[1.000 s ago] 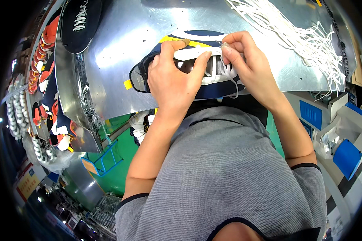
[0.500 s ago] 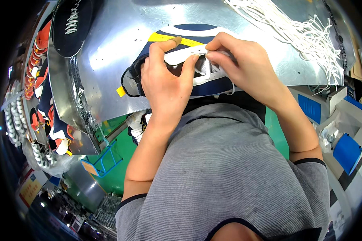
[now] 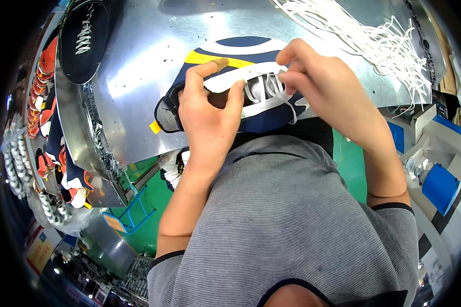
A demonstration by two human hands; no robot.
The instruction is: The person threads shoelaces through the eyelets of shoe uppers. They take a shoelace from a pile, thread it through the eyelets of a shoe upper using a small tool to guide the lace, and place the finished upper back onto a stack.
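A navy, white and yellow shoe upper (image 3: 265,122) lies on its side on the metal table, its toe toward the right and its grey-lined heel at the left. My left hand (image 3: 208,115) grips it by the opening, thumb and forefinger astride the white eyelet edge. White shoelace (image 3: 263,91) crosses the throat in several passes over a pale lining or stuffing. At the toe end of the lacing, my right hand (image 3: 322,77) pinches the lace between thumb and forefinger, slightly above the upper. Its other fingers are curled, and the lace's end is hidden.
A heap of loose white laces (image 3: 363,43) lies at the far right of the metal table (image 3: 138,102). A dark oval piece with white lacing (image 3: 82,46) sits at the far left. Red, white and navy shoe parts (image 3: 48,61) line the left side, near a blue-framed stool (image 3: 130,212).
My right hand has moved right, away from my left thumb, drawing lace along. More lacing now shows across the throat. My left hand keeps its grip.
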